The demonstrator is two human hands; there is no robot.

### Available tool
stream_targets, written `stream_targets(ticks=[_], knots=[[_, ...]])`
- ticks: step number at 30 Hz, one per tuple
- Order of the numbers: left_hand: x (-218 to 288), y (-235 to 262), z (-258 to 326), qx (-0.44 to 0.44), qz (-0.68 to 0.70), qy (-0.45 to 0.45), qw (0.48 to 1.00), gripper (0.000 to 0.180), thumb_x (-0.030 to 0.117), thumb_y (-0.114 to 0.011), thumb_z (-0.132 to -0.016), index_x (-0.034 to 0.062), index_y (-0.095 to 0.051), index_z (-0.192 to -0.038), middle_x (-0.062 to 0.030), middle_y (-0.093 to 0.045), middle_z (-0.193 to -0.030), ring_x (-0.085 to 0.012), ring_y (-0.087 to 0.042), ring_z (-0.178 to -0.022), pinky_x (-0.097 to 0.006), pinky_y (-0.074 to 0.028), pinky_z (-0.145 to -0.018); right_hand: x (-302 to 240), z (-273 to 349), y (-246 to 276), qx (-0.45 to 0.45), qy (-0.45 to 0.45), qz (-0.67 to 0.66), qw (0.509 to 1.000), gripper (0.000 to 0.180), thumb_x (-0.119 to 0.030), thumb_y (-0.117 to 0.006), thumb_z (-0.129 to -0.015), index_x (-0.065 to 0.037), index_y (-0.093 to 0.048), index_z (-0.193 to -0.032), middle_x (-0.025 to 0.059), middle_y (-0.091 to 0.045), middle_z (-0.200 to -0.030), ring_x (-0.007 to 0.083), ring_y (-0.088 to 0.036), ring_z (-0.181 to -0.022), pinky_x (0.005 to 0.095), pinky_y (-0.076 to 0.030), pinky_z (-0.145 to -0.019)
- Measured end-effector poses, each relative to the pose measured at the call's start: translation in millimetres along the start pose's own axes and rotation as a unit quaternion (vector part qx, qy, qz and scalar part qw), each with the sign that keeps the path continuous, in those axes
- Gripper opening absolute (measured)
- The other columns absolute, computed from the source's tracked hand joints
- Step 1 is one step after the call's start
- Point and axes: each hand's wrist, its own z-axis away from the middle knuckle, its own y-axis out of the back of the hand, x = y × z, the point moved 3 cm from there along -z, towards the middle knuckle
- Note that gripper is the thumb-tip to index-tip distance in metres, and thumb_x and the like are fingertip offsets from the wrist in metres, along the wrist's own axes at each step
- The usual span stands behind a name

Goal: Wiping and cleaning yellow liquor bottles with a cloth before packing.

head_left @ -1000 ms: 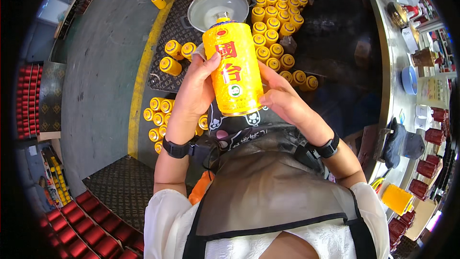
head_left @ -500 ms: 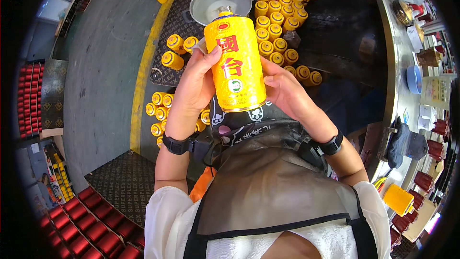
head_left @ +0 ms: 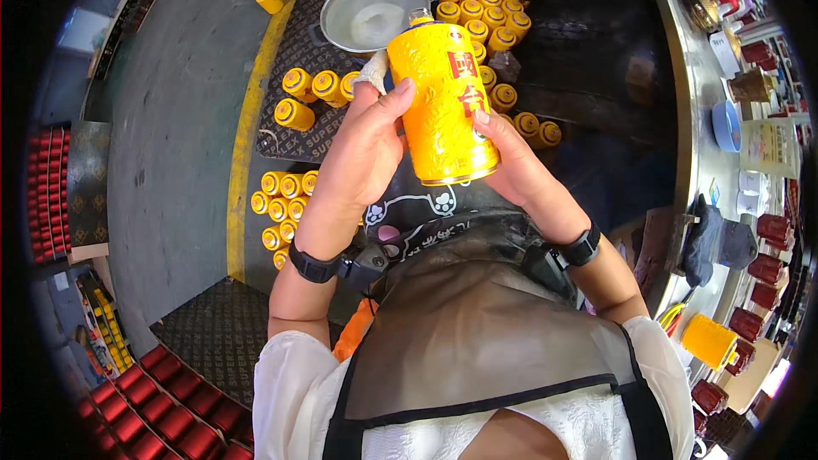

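Note:
Both my hands hold a yellow bottle (head_left: 430,111) with red characters, tilted in front of my apron, its bare neck pointing away from me. My left hand (head_left: 366,149) is closed on its left side, thumb on the front, with a white cloth (head_left: 373,73) tucked by the fingers. On the right side, my right hand (head_left: 518,162) grips near the lower part, thumb against the red lettering. The fingers behind the bottle are hidden. Just beyond the neck stands a round metal pot (head_left: 337,17) with pale liquid in it.
Several yellow bottles (head_left: 479,13) stand in rows beyond the pot, with more (head_left: 294,114) on the dark mat and at lower left. A metal workbench (head_left: 686,60) runs along the right, holding a blue bowl (head_left: 726,125). Red cylinders (head_left: 158,413) fill racks at lower left.
The bottle has turned about its long axis, so its lettering has shifted to the right. My right thumb now lies on its front. The white cloth shows more.

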Motion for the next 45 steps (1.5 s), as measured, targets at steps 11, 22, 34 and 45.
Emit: stream_targets(ticks=[11,22,34,45], knots=[[1,-22,7,-0.020,0.026,-0.004,0.999,0.019,0.021,-0.051,-0.102,0.0128,-0.053,-0.120,-0.0125,-0.047,-0.144,-0.0289,-0.042,-0.136,-0.047,-0.034,-0.112,-14,10,0,-0.017,-0.012,-0.021,1.000,0.064,-0.045,-0.053,-0.098,-0.002,-0.041,-0.144,0.0155,-0.054,-0.140,0.0275,-0.056,-0.126,0.0446,-0.043,-0.108],[-17,-27,12,-0.114,-0.298,-0.128,0.939,0.116,0.001,-0.079,-0.075,0.0033,0.004,-0.155,-0.0150,-0.022,-0.155,-0.0260,-0.029,-0.144,-0.041,-0.030,-0.116,-22,13,-6,-0.031,0.038,-0.041,0.998,0.066,-0.042,-0.058,-0.097,-0.002,-0.037,-0.145,0.0160,-0.053,-0.139,0.0269,-0.056,-0.125,0.0421,-0.044,-0.107],[-6,-26,15,-0.169,-0.147,-0.070,0.972,0.102,-0.018,-0.058,-0.073,0.0027,-0.005,-0.157,-0.0139,-0.015,-0.160,-0.0247,-0.016,-0.150,-0.041,-0.015,-0.122,-20,13,13,-0.019,0.014,-0.117,0.993,0.065,-0.048,-0.054,-0.096,-0.006,-0.042,-0.144,0.0153,-0.056,-0.137,0.0278,-0.059,-0.121,0.0477,-0.048,-0.103],[-15,-39,16,-0.104,-0.230,-0.072,0.965,0.099,-0.009,-0.065,-0.076,0.0015,-0.007,-0.155,-0.0159,-0.023,-0.155,-0.0249,-0.028,-0.145,-0.040,-0.026,-0.118,-22,18,4,0.002,0.018,-0.078,0.997,0.067,-0.046,-0.056,-0.095,-0.003,-0.041,-0.144,0.0166,-0.055,-0.138,0.0277,-0.057,-0.124,0.0446,-0.044,-0.107]])
